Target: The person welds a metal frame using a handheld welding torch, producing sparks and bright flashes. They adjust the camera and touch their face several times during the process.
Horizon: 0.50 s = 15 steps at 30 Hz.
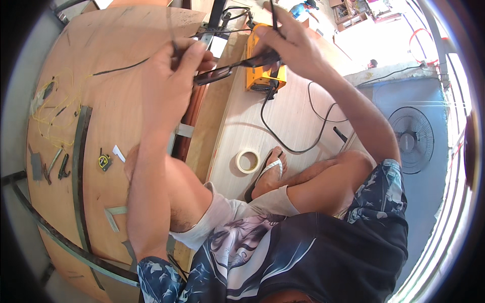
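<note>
A pair of dark sunglasses (214,76) hangs in the air in front of me, lenses tilted down to the left. My left hand (178,65) is closed round its left side, the fingers curled and partly hidden. At the other side my right hand (295,44) pinches the frame by its right temple, which points up past the fingers. Behind the sunglasses and my right hand stands a yellow box-shaped machine (256,77) with a fan grille and a black cable (277,136). Part of the machine is covered by the hand.
A tape roll (248,161) lies by my sandalled foot (270,177). On the wooden board at left are a tape measure (104,161), pliers (64,166), yellow wire (55,113) and a metal bar (81,177). A fan (410,140) stands at right.
</note>
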Motion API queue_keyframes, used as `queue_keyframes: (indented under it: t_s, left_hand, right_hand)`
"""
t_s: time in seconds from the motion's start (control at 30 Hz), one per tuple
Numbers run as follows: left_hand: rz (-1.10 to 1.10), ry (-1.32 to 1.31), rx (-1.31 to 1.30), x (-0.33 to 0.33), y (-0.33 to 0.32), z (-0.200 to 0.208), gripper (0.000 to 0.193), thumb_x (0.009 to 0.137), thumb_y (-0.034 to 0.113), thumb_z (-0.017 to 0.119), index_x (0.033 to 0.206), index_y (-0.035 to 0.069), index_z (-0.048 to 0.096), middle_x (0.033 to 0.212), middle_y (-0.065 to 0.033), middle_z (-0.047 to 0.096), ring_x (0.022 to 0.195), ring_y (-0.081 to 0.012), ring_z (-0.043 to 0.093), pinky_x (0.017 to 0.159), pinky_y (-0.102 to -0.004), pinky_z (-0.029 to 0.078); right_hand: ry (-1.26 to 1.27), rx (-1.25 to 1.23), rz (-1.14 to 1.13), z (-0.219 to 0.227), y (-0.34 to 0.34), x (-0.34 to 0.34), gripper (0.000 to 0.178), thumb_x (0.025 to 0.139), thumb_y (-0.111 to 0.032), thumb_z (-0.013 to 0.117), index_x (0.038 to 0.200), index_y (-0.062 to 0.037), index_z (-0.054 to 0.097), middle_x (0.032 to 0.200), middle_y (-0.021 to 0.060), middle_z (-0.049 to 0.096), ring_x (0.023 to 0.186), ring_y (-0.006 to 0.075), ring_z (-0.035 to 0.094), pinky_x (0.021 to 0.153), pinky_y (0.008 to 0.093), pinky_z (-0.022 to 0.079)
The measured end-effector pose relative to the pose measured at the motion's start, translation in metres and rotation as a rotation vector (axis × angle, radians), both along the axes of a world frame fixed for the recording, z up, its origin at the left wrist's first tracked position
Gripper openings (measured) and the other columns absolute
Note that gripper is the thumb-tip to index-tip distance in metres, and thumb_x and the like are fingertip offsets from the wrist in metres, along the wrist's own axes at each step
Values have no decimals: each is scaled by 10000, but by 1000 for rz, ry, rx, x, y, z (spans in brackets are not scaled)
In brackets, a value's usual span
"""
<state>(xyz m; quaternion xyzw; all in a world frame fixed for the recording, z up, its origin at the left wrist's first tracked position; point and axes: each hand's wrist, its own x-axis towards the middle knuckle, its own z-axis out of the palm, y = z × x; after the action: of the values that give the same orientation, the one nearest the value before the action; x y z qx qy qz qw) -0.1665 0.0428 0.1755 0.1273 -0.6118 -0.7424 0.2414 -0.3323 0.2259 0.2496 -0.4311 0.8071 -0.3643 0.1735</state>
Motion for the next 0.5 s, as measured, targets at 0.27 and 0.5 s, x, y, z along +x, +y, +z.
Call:
queue_keyframes:
  t_s: [0.27,0.5]
  left_hand:
    - [134,-143,-398,10,-19,1,282,1110,262,648,1176,-9,691,1028,-106,778,935,-172,757,839,-315,602]
    - [254,-388,-459,6,-39,-1,335,1119,321,636,1255,19,687,1125,-93,769,1034,-156,738,834,-283,581]
  right_hand:
    - [16,-19,-111,-70,65,-40,544,1110,-332,599,1439,94,529,833,138,790,666,191,770,576,338,611]
    - [-188,830,10,-159,153,-71,341,1027,-312,673,1115,14,722,793,119,757,735,237,750,697,380,599]
